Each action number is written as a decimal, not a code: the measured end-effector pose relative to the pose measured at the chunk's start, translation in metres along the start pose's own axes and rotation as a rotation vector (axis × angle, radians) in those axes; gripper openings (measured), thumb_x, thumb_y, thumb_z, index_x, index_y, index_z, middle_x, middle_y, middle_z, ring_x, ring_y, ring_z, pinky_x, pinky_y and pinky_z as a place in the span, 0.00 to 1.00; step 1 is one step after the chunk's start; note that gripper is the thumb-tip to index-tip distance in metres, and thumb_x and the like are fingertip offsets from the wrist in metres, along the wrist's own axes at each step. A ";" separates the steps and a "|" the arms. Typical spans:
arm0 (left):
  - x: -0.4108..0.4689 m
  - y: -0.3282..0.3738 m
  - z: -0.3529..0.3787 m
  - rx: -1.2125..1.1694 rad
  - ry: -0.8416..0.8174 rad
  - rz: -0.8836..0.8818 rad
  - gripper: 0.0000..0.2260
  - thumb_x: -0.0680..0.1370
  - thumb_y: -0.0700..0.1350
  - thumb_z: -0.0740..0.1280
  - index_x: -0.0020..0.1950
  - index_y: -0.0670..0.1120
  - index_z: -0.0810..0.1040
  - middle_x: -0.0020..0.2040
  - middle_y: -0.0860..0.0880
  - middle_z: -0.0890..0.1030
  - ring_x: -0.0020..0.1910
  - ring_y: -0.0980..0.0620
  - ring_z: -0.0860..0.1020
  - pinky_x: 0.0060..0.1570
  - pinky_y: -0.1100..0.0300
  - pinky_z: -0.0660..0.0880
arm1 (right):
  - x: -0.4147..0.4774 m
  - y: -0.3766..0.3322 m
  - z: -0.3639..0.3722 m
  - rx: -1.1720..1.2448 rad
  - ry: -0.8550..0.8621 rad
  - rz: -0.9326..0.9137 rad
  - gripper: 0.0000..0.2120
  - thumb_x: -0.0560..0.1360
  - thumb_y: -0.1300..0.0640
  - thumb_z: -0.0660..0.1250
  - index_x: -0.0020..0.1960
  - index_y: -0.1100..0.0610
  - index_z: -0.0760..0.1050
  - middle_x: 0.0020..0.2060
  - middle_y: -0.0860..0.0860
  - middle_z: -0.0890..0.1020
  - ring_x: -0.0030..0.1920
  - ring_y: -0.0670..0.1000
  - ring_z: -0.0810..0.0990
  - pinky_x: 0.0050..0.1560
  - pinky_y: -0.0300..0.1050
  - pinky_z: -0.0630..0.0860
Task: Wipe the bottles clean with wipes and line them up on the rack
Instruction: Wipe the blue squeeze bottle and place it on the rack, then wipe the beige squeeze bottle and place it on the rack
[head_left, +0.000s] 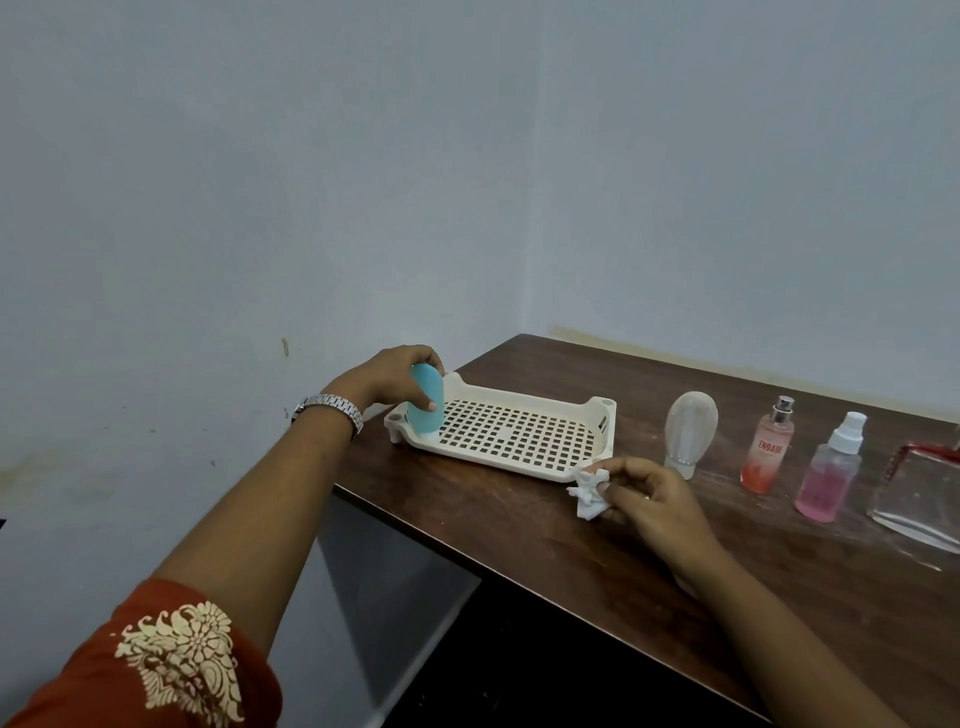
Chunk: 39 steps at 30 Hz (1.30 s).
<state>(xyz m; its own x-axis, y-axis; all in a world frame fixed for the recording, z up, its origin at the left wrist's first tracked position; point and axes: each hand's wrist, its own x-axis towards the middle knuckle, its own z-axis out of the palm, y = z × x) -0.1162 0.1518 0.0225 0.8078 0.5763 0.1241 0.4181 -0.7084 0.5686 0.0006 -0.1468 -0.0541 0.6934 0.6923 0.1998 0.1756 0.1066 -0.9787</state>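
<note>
My left hand (387, 375) grips a light blue squeeze bottle (427, 410) from above, standing it cap-down at the left end of the cream perforated rack (519, 434). My right hand (652, 501) pinches a crumpled white wipe (589, 493) just in front of the rack's right corner. To the right of the rack stand a clear squeeze bottle (690, 431), a pink-orange spray bottle (768, 449) and a pink spray bottle with a white pump (831, 473).
The brown wooden table (545, 525) sits in a room corner against blue-grey walls. Its left edge runs close to the rack. A clear plastic pouch with red trim (919, 499) lies at the far right. Below the table's front edge it is dark.
</note>
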 end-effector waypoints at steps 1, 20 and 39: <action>-0.002 0.000 0.000 -0.004 -0.008 0.005 0.23 0.69 0.36 0.75 0.59 0.51 0.73 0.66 0.46 0.71 0.64 0.45 0.69 0.59 0.53 0.71 | 0.000 0.000 0.000 0.000 0.008 -0.008 0.08 0.75 0.69 0.65 0.48 0.59 0.80 0.42 0.54 0.85 0.43 0.52 0.84 0.42 0.39 0.80; -0.067 0.098 0.100 -0.230 0.546 0.553 0.18 0.71 0.33 0.68 0.60 0.44 0.74 0.56 0.53 0.71 0.57 0.53 0.72 0.59 0.62 0.68 | -0.027 -0.018 -0.095 -0.444 0.247 -0.271 0.10 0.74 0.67 0.66 0.51 0.56 0.79 0.43 0.46 0.82 0.43 0.41 0.80 0.39 0.31 0.75; 0.001 0.189 0.232 -0.456 0.063 0.083 0.40 0.70 0.36 0.74 0.75 0.51 0.56 0.65 0.44 0.75 0.63 0.47 0.75 0.62 0.52 0.73 | -0.035 -0.002 -0.116 -0.529 0.394 -0.403 0.14 0.74 0.69 0.66 0.48 0.50 0.74 0.38 0.44 0.81 0.40 0.38 0.80 0.37 0.27 0.74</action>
<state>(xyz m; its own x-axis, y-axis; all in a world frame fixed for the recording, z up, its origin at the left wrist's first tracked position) 0.0601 -0.0757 -0.0588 0.7980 0.5590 0.2252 0.1168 -0.5101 0.8522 0.0575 -0.2541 -0.0540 0.6848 0.3568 0.6354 0.7094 -0.1271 -0.6932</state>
